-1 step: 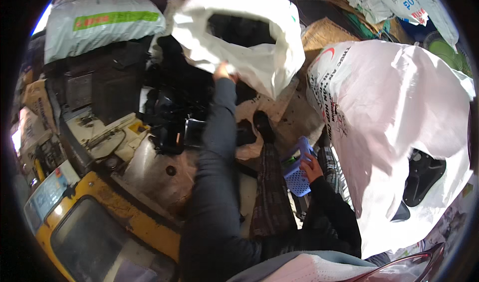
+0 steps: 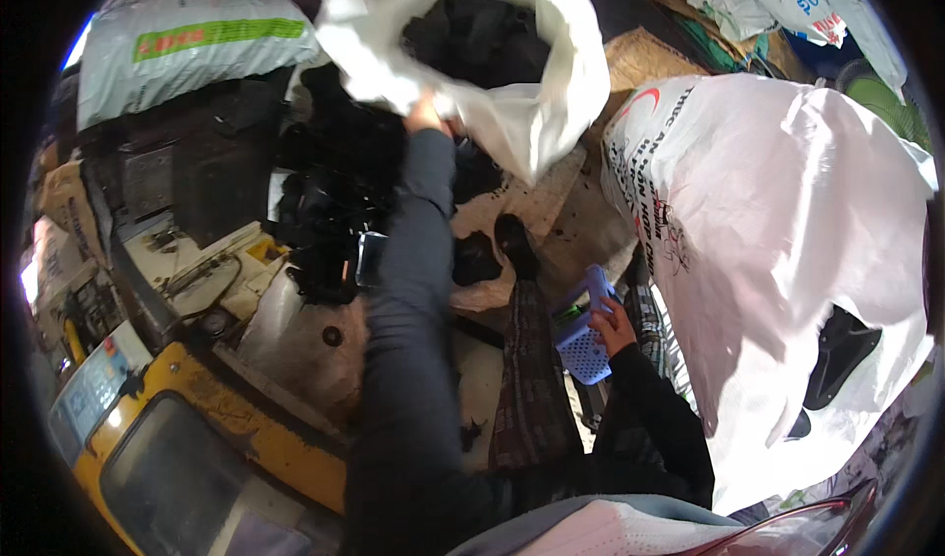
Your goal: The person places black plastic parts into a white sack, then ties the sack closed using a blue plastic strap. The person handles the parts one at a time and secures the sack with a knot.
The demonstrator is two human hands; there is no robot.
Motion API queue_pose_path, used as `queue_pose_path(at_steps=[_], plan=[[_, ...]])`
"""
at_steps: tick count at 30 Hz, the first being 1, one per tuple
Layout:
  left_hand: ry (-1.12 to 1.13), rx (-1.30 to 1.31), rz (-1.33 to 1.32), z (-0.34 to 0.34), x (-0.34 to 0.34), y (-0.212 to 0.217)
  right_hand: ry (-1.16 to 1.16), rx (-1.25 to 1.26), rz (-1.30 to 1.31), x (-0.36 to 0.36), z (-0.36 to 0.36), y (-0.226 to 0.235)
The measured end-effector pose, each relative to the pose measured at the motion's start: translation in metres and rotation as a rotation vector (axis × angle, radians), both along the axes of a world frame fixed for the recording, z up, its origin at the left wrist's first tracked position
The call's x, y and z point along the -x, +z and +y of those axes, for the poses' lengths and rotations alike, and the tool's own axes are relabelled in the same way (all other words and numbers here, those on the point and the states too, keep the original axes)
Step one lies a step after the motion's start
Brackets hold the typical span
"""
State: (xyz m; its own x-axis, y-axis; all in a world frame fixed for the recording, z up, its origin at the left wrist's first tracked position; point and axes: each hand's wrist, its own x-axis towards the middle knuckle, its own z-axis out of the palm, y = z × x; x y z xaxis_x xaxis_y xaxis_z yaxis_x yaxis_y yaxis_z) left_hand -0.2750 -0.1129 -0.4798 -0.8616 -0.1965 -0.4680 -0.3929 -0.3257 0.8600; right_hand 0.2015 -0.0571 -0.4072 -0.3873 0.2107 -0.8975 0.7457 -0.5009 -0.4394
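Note:
My left arm reaches far forward, and my left hand (image 2: 430,120) pinches the near rim of a white woven sack (image 2: 512,123). The sack's mouth gapes upward, with dark pieces (image 2: 477,42) lying inside. Close to my knees, my right hand (image 2: 613,328) has its fingers curled over the edge of a small purple plastic basket (image 2: 585,359) with a perforated side. Something green shows inside the basket. Black plastic parts (image 2: 330,197) are heaped on the ground left of my left forearm, which partly covers them.
A bulging white sack (image 2: 768,221) stands at my right, black parts showing through its side opening. At the lower left is a yellow machine (image 2: 187,389) with a dark panel. Another white sack (image 2: 197,49) with a green stripe lies at the far left.
My left hand has shifted slightly left and away from me, the white sack's rim moving with it. More of its dark contents shows. My right hand stays on the basket.

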Motion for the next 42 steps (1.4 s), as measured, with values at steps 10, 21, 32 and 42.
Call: queue_pose_path(at_steps=[10, 21, 32, 42], plan=[[-0.982, -0.424, 0.438, 0.05, 0.103, 0.158, -0.064, 0.085, -0.028, 0.038, 0.005, -0.028], [-1.23, 1.288, 0.224, -0.05, -0.067, -0.198, -0.333, -0.059, 0.056, 0.02, 0.052, -0.021], [-1.042, 1.938, 0.469, 0.041, -0.095, -0.288, -0.094, 0.023, -0.097, -0.022, 0.059, -0.072], [-1.439, 1.523, 0.701, -0.015, -0.18, -0.262, -0.157, 0.124, -0.165, 0.007, 0.049, -0.204]])
